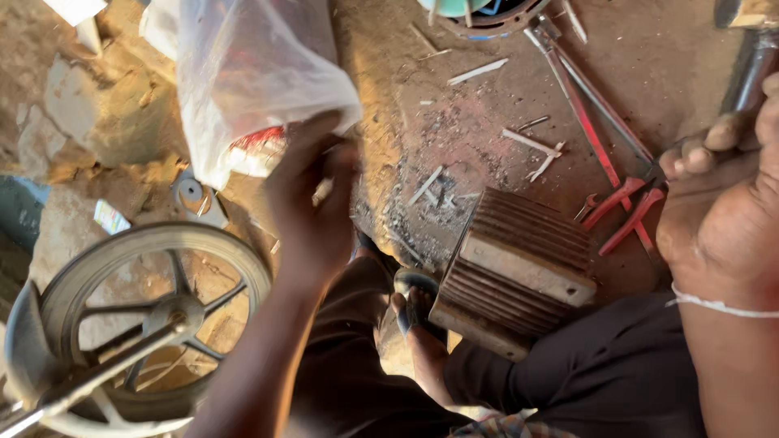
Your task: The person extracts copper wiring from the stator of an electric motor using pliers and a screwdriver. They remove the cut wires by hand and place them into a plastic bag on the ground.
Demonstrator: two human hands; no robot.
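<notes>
My left hand (312, 195) is raised at centre left, fingers closed on the lower edge of a translucent white plastic bag (251, 73) with something red and white showing inside. My right hand (722, 203) is at the right edge, fingers curled around a metal handle (751, 69) that runs up out of view. A ribbed metal motor housing (519, 268) lies on the ground between my hands, next to my foot in a sandal (414, 296).
Long red-handled pliers or cutters (604, 154) lie on the dirt floor with scattered white strips and debris. A grey spoked wheel (138, 316) stands at lower left. A round coiled part (479, 12) sits at the top edge.
</notes>
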